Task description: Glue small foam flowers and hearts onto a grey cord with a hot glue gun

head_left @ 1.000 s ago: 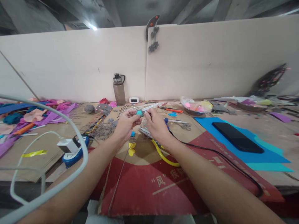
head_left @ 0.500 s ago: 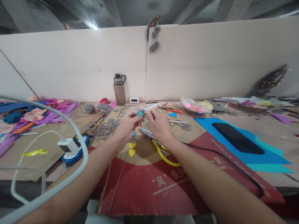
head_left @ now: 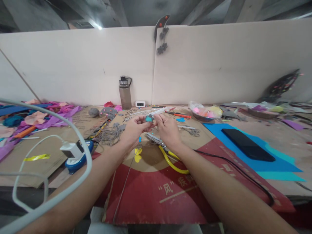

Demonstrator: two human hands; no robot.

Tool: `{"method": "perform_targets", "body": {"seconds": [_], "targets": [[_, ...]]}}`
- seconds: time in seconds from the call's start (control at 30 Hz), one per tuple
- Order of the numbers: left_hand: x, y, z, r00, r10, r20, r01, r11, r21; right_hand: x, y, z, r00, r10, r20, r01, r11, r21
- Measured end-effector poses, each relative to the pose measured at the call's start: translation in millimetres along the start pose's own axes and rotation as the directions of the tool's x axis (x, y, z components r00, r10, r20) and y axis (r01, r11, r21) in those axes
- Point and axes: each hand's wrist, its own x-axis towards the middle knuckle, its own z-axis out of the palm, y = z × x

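A small teal piece (head_left: pixel 148 118) with a greyish edge is pinched between the thumb and fingers of my left hand (head_left: pixel 134 129). My right hand (head_left: pixel 168 129) meets it from the other side, thumb and fingertips pressed together; what lies in that pinch is too small to make out. Below both hands, yellow-handled pliers (head_left: pixel 171 161) rest on the cardboard (head_left: pixel 146 198), their metal jaws partly behind my right hand. Yellow cut-out shapes (head_left: pixel 137 158) lie nearer to me, left of the pliers. Tangled grey cord (head_left: pixel 107 136) is heaped left of my left hand.
A bottle (head_left: pixel 125 94) and a small white clock (head_left: pixel 140 104) stand by the wall panel. Right are a phone (head_left: pixel 248 144) on blue sheets (head_left: pixel 268 165) and a bowl (head_left: pixel 203 116) of bright bits. A white cable (head_left: pixel 88 156) loops across the left, near a power strip (head_left: pixel 80 161).
Both hands have shifted slightly to the right, still close together around the teal piece. The fingers of my left hand sit a little differently, and more of the pliers' jaws shows.
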Motion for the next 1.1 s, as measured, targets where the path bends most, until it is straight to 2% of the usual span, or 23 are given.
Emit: {"method": "perform_targets", "body": {"seconds": [0.27,0.57,0.7,0.87,1.1], "targets": [[-4.0,2.5,4.2,0.999,0.017,0.027,-0.02,0.994,0.111,1.2,5.4,4.7,1.0,0.022,0.023,-0.025,0.985,0.173],[-4.6,6.5,1.4,0.987,0.047,0.155,-0.088,0.959,0.27,1.4,5.7,2.7,0.999,0.024,0.022,-0.026,0.994,0.11],[-5.8,10.8,2.0,0.985,0.029,0.169,-0.083,0.942,0.324,1.2,5.0,0.9,0.999,0.019,0.035,-0.019,1.0,0.023],[-4.3,12.1,-1.4,0.986,-0.016,0.163,-0.049,0.919,0.391,-0.3,1.9,-0.6,0.997,-0.01,0.077,0.024,0.985,-0.172],[-1.7,12.8,-7.4,0.992,-0.018,0.122,-0.052,0.838,0.544,-5.4,-13.5,-2.5,0.973,0.004,0.229,0.122,0.836,-0.534]]}}
